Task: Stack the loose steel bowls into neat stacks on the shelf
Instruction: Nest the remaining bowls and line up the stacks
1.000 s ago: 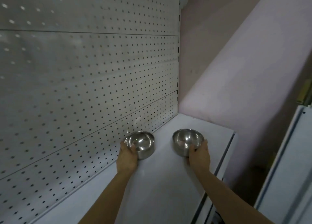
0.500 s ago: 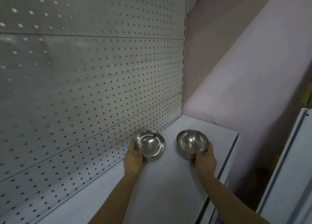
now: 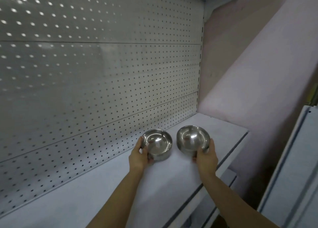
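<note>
- We see two steel bowls on the white shelf (image 3: 106, 190), and we take the pegboard back panel (image 3: 96, 83) as our landmark for every place below.
- The left bowl (image 3: 159, 142) sits closest to the pegboard back panel, just in front of its bottom edge, mouth up and tipped slightly toward us.
- Our left hand (image 3: 139, 156) grips this bowl on its near left side: the thumb lies along the rim and the fingers curl round the outer wall and under it.
- We cannot tell whether the left bowl's base rests flat on the shelf or is raised a little.
- The right bowl (image 3: 192, 138) lies farther out from the pegboard back panel, beside the left bowl with a narrow strip of shelf showing between them; the two bowls do not touch.
- Our right hand (image 3: 205, 156) holds the right bowl at its near right side, the thumb up against the rim and the fingers curled under the wall.
- The right bowl also faces mouth up, tilted a little toward us.
- Neither bowl sits inside the other, so they are not yet stacked.
- To the right of the pegboard back panel, a pale pink wall (image 3: 254, 73) closes the far end of the shelf.
- Farthest out from the pegboard back panel, at the right edge of view, stands a white upright panel (image 3: 296, 167).
</note>
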`<move>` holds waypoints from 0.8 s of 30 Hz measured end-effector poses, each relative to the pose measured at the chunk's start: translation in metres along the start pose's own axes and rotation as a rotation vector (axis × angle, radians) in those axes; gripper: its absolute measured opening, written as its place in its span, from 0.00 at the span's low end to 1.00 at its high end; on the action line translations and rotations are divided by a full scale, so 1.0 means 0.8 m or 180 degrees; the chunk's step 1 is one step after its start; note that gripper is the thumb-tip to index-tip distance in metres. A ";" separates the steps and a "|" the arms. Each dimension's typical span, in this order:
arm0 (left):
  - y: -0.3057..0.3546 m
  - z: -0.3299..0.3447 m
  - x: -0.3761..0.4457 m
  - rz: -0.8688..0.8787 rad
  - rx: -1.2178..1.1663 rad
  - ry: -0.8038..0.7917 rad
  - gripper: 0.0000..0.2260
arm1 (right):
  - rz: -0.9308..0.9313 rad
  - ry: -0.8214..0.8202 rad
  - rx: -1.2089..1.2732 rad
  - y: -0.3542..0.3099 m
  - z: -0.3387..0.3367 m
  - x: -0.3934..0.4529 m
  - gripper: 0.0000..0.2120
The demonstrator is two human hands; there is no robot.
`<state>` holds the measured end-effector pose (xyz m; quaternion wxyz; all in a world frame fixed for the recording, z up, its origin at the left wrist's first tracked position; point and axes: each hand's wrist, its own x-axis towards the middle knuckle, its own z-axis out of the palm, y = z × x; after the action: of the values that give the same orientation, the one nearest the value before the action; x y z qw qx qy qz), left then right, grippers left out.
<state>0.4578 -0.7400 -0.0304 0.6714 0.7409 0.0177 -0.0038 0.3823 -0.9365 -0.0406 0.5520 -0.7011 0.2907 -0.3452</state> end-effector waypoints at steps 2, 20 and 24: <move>0.005 -0.024 -0.033 -0.0016 -0.0084 0.0107 0.21 | -0.0059 -0.0106 0.0078 -0.009 -0.010 -0.031 0.27; 0.078 -0.280 -0.278 0.0233 -0.0546 0.1001 0.21 | -0.0517 -0.1035 0.0511 -0.136 -0.041 -0.304 0.24; 0.098 -0.329 -0.321 0.0299 -0.0697 0.1081 0.21 | -0.0537 -0.1149 0.0754 -0.164 -0.033 -0.353 0.25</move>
<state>0.1988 -0.4909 0.0812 0.7347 0.6536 0.0964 0.1544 0.1971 -0.7002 0.0452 0.6427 -0.7036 0.0851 -0.2909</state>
